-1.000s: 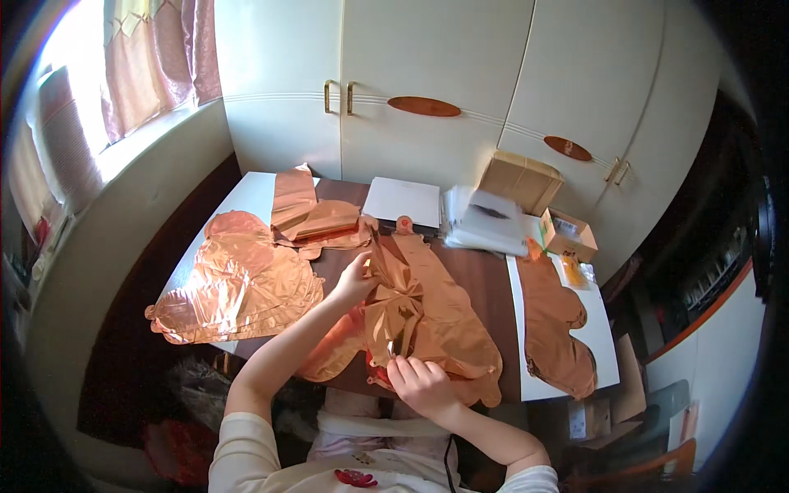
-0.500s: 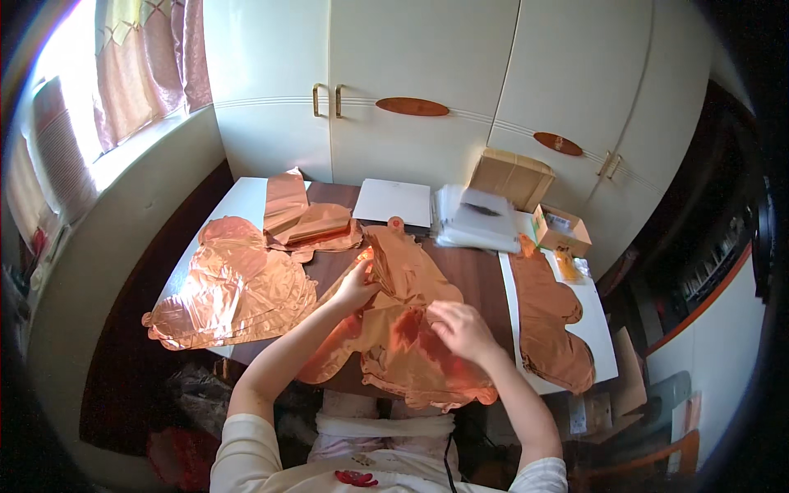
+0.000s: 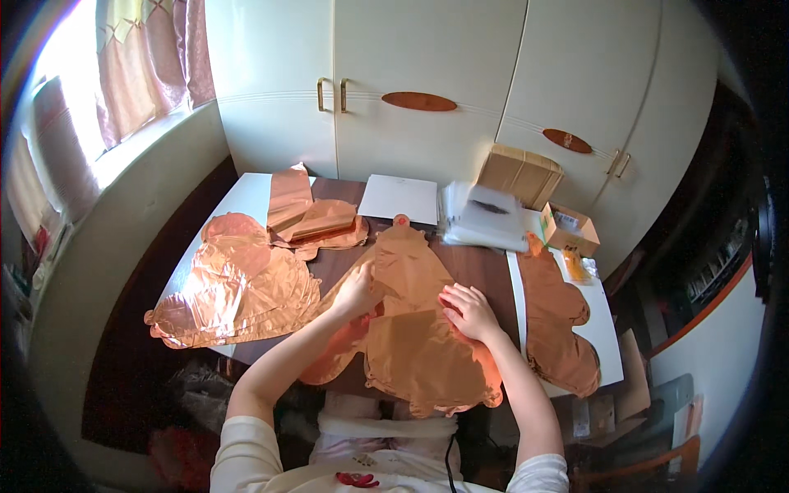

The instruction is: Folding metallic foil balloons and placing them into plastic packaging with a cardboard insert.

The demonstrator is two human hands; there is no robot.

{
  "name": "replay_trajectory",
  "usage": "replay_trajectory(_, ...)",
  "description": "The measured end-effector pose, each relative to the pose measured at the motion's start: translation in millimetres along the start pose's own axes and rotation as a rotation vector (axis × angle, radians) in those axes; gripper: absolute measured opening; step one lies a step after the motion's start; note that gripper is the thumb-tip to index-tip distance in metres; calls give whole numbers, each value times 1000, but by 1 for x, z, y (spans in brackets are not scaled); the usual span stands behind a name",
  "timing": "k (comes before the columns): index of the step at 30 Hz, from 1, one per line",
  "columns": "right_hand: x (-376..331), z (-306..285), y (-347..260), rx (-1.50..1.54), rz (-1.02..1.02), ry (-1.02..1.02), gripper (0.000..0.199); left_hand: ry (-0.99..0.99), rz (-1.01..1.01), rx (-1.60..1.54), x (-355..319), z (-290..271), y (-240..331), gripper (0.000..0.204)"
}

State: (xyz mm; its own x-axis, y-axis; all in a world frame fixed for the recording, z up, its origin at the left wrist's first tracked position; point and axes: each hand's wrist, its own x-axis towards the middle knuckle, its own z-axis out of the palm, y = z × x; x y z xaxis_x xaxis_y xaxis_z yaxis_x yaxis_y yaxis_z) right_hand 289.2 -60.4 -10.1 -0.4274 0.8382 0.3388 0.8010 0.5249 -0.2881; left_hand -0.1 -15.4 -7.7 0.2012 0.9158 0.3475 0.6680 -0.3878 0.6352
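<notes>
A flat copper-coloured foil balloon (image 3: 415, 345) lies on the brown table (image 3: 485, 267) in front of me, partly folded over itself. My left hand (image 3: 358, 289) rests on its left edge, fingers curled against the foil. Flat on the fold near the middle lies my right hand (image 3: 468, 311), fingers spread and pressing down. Neither hand lifts the balloon off the table.
A pile of copper foil balloons (image 3: 234, 283) lies at the left, folded ones (image 3: 316, 220) behind it, another balloon (image 3: 559, 320) on white paper at the right. White sheets (image 3: 400, 199), clear bags (image 3: 485, 218), a cardboard box (image 3: 520, 174) and a small open box (image 3: 569, 228) stand before the white cupboards.
The balloon, raised and crumpled between my hands a second ago, now lies flatter. My right hand has moved up from its near edge onto the middle of the foil.
</notes>
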Motion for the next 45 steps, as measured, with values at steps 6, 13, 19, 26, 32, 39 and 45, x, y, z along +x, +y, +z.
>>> replay_trajectory(6,-2,-1,1,-31,-30,26,35,-301,212,370,-6,-25,3,70)
replay_trajectory(13,-4,2,4,-51,-49,19,37,-424,501,457,-3,-25,-2,85)
replay_trajectory(19,0,-4,-6,-67,-52,-12,39,-443,471,582,-10,-24,8,82)
replay_trajectory(26,-1,-3,-4,-81,-55,-10,39,-433,494,505,-13,-16,1,82)
replay_trajectory(32,-2,0,-1,-89,-67,2,39,-430,481,491,-14,-18,0,81)
replay_trajectory(39,0,-5,-5,-84,-55,-32,45,-425,490,479,-14,-20,0,82)
replay_trajectory(45,0,-6,-6,-89,-46,-32,47,-420,496,490,-14,-17,-2,84)
